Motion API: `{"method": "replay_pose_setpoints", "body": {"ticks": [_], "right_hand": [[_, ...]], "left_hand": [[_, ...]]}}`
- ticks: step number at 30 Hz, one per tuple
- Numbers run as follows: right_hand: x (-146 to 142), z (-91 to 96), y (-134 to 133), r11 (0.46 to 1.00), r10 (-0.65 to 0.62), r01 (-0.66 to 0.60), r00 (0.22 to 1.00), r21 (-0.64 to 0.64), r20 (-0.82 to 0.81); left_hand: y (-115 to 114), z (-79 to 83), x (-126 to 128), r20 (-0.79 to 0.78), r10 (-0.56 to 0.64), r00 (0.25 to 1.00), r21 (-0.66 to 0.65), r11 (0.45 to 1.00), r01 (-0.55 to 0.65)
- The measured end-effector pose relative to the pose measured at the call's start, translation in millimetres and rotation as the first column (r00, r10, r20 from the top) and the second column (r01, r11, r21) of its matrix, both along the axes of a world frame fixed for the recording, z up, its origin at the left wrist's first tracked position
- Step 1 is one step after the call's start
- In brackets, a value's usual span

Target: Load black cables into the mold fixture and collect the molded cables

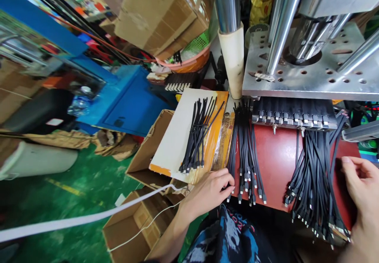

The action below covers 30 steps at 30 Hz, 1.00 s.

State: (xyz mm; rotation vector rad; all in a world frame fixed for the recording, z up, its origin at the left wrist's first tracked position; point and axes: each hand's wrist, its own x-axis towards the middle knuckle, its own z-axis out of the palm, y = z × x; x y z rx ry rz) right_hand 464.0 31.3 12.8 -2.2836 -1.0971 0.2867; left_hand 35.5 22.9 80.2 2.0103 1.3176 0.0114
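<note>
My left hand [211, 186] is at the near edge of the red table, its fingers curled together beside the plug ends of a bundle of black flat cables [244, 152]. What it pinches, if anything, is hidden. At the right, my right hand [363, 180] is loosely curled with thumb and fingers apart, and nothing shows in it. It is beside a larger pile of black cables [316, 176] that hangs over the table edge. A black fixture block [293, 115] under the press holds a row of metal-tipped connectors. A tied bundle of black cables [199, 136] lies on a white board [174, 136] at left.
A steel press plate [308, 81] with upright rods stands over the red table [272, 168]. A white-sleeved post [232, 61] rises left of it. Open cardboard boxes [139, 219] are on the green floor, and a white strap [89, 218] crosses in front. A blue machine [130, 101] stands behind.
</note>
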Motion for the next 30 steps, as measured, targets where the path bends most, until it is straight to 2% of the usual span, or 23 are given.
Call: {"method": "replay_pose_setpoints", "body": {"ticks": [3, 8, 13, 21, 27, 30], "right_hand": [[0, 0.4, 1, 1.000, 0.004, -0.004, 1.000, 0.006, -0.001], [2, -1.8, 1, 1.000, -0.004, 0.004, 0.999, -0.012, -0.032], [7, -6.7, -2, 1.000, 0.017, -0.017, 1.000, -0.001, -0.014], [6, -7.2, -1, 0.999, 0.028, -0.027, 0.999, 0.039, -0.022], [7, -8.2, -2, 0.999, 0.033, -0.032, 0.999, 0.032, -0.028], [7, -8.2, -1, 0.998, 0.051, -0.049, 0.998, 0.049, -0.035]], "left_hand": [[2, 0.8, -1, 0.007, -0.019, 1.000, -0.013, 1.000, 0.019], [17, -6.3, 15, 0.028, 0.098, 0.995, 0.070, 0.993, -0.100], [22, -7.5, 21, 0.021, 0.055, 0.998, 0.101, 0.993, -0.056], [-5, 1.7, 2, 0.013, -0.024, 1.000, 0.030, 0.999, 0.024], [-24, -9.9, -10, 0.071, -0.018, 0.997, 0.151, 0.989, 0.007], [-28, -15.3, -14, 0.047, -0.040, 0.998, 0.161, 0.986, 0.032]]}}
